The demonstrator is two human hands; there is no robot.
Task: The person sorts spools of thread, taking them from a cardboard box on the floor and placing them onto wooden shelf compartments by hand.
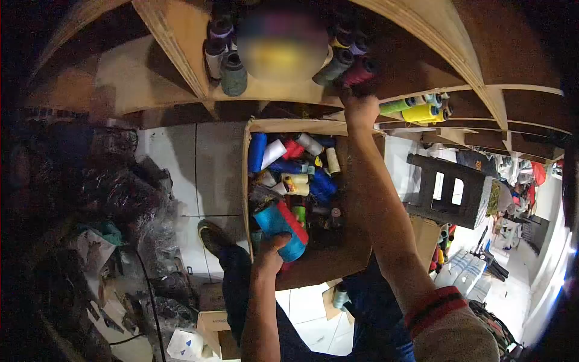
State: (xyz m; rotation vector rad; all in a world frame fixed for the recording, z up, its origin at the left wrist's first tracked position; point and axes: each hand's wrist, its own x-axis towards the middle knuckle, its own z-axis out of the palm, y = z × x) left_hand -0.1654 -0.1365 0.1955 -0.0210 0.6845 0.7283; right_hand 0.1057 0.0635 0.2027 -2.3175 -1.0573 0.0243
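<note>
A blue piece with a red edge [282,226], its exact kind unclear, is gripped in my left hand [271,253] over the near left side of an open cardboard box [319,274]. Inside the box lie several thread spools, among them a dark blue spool [257,152], a white spool [274,154] and a cream spool [296,184]. My right hand [362,113] reaches up to the wooden shelf, at the lower end of a dark red thread cone [360,71]. Its fingers are in shadow, so their grip is unclear. A grey cone [333,66] lies beside the red one.
More thread cones, including a grey-green cone [233,73], stand on the shelf at left. Yellow and green spools [420,113] fill a compartment at right. A black plastic crate [447,188] stands right of the box. Plastic-wrapped bundles [160,223] are heaped at left.
</note>
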